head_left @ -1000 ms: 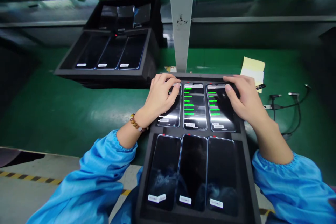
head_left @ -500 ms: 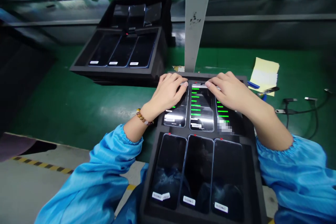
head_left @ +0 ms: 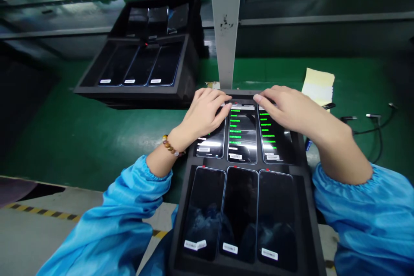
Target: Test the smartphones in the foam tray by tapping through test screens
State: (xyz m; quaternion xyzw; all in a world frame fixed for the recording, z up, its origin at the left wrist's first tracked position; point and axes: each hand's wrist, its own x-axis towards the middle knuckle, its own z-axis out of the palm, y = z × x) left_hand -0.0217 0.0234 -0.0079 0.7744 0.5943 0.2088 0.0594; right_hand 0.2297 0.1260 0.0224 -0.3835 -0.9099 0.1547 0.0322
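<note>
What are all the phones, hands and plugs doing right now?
Back three phones: screens lit, green text.
Front three phones: screens dark.
Left hand: resting on the left lit phone.
Right hand: fingers on the top edges of the lit phones.
Far tray phones: dark.
Cable plugs: loose, unplugged.

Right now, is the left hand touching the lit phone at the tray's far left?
Touching. The head view shows the left hand lying on the far-left lit phone, fingers across its top.
</note>
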